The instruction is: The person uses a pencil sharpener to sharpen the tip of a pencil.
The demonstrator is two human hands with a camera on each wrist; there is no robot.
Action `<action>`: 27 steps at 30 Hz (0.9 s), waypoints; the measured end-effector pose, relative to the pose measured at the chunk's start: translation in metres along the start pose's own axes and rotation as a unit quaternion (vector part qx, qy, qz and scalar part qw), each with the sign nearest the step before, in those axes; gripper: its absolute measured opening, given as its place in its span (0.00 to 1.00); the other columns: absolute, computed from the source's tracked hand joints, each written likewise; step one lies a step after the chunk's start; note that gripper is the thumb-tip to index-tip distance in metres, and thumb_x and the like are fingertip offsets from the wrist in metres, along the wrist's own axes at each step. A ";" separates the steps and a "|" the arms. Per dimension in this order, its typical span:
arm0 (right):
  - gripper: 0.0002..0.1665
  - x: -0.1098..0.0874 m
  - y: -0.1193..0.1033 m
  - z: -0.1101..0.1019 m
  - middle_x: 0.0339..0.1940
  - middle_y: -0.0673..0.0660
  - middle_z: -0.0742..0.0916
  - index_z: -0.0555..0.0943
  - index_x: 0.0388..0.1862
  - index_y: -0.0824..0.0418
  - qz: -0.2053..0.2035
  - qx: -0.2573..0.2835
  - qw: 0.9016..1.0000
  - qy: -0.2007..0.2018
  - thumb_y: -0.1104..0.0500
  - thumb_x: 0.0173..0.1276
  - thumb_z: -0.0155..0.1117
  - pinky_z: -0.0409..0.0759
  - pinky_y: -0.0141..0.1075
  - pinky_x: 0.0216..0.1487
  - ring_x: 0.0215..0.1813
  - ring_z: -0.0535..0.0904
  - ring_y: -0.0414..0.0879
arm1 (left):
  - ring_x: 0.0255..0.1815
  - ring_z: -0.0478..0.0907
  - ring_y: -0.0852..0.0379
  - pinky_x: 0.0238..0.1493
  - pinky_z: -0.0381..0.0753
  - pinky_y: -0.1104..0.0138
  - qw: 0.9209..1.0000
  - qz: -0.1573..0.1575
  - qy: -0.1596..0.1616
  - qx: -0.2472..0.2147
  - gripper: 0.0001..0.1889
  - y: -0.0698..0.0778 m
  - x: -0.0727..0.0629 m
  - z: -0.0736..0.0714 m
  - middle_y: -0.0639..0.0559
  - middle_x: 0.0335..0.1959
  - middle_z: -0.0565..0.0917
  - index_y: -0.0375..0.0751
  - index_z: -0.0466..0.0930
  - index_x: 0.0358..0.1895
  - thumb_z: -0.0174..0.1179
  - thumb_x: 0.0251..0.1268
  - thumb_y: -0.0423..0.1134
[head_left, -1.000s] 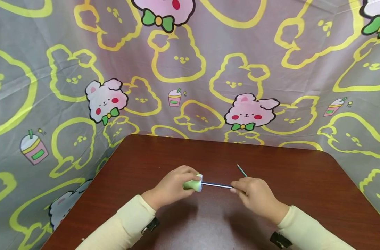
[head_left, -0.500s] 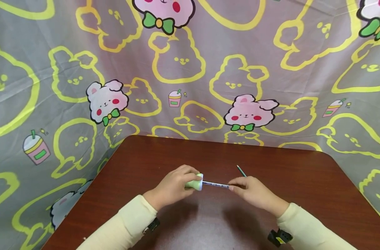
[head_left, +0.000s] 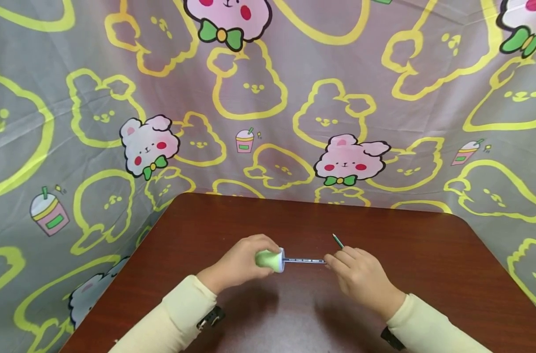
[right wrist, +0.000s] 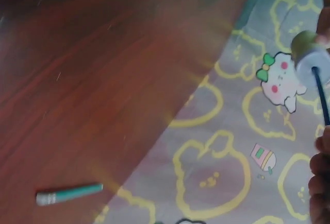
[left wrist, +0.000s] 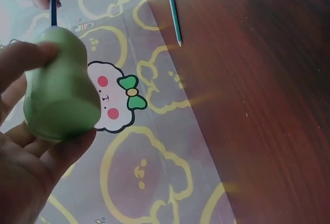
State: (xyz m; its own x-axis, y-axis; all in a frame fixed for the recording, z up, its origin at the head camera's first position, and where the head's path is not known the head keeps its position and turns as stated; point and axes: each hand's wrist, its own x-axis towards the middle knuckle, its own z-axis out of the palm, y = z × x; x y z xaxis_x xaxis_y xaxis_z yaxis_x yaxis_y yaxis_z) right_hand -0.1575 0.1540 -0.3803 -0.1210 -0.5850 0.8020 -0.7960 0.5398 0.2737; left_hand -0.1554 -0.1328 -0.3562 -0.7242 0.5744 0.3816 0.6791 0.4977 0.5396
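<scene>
My left hand (head_left: 237, 262) grips a pale green, waisted pencil sharpener (head_left: 267, 260) with a white end facing right. One end of a dark blue pencil (head_left: 304, 261) with white lettering sits in the opening of that white end. At the pencil's other end, the fingers of my right hand (head_left: 365, 277) pinch it. Sharpener and pencil lie nearly level in one line above the table. In the left wrist view the sharpener's broad rounded base (left wrist: 64, 116) faces the camera, with thumb and fingers around its body. The pencil's tip is hidden inside.
A green pencil (head_left: 337, 240) lies on the brown table (head_left: 232, 215) just beyond my right hand, partly covered by it in the head view. A grey curtain (head_left: 268, 162) with yellow and pink bunny prints stands behind the table and along its sides.
The right fingers have shifted their hold and rolled over the pencil, whose lettered side now shows. The left hand keeps its grip on the sharpener, with more of its green body showing.
</scene>
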 end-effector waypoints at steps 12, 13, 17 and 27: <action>0.10 0.006 0.003 -0.011 0.18 0.49 0.77 0.85 0.33 0.66 0.439 0.413 0.729 -0.323 0.62 0.69 0.60 0.69 0.31 0.24 0.23 0.70 0.36 | 0.47 0.78 0.55 0.45 0.79 0.71 0.969 0.170 0.064 0.169 0.18 -0.004 0.000 0.010 0.49 0.44 0.82 0.42 0.86 0.39 0.72 0.39 0.26; 0.11 0.007 0.004 -0.010 0.17 0.49 0.74 0.84 0.32 0.67 0.459 0.433 0.702 -0.330 0.62 0.69 0.59 0.68 0.30 0.23 0.22 0.67 0.37 | 0.47 0.78 0.55 0.44 0.79 0.71 0.968 0.171 0.063 0.170 0.18 -0.005 0.000 0.011 0.49 0.44 0.82 0.42 0.86 0.39 0.72 0.39 0.25; 0.10 0.007 0.006 -0.008 0.17 0.49 0.75 0.84 0.32 0.65 0.461 0.426 0.700 -0.340 0.61 0.69 0.59 0.71 0.31 0.23 0.21 0.70 0.38 | 0.47 0.78 0.55 0.44 0.79 0.71 0.970 0.162 0.062 0.168 0.18 -0.007 -0.001 0.013 0.49 0.45 0.81 0.42 0.86 0.39 0.73 0.39 0.26; 0.16 0.009 0.001 -0.007 0.43 0.50 0.86 0.85 0.47 0.58 0.358 0.201 0.864 -0.292 0.53 0.62 0.69 0.79 0.46 0.46 0.48 0.81 0.47 | 0.48 0.78 0.56 0.48 0.79 0.67 0.982 0.100 0.045 0.154 0.17 -0.011 0.000 0.011 0.52 0.45 0.82 0.42 0.85 0.42 0.73 0.45 0.30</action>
State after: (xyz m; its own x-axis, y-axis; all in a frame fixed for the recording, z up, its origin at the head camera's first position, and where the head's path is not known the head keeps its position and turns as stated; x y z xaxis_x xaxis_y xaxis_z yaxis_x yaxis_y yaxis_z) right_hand -0.1556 0.1534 -0.3695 -0.8531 -0.4564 0.2528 -0.5201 0.7049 -0.4823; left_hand -0.1615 -0.1308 -0.3703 -0.5702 0.6288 0.5286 0.8035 0.5609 0.1995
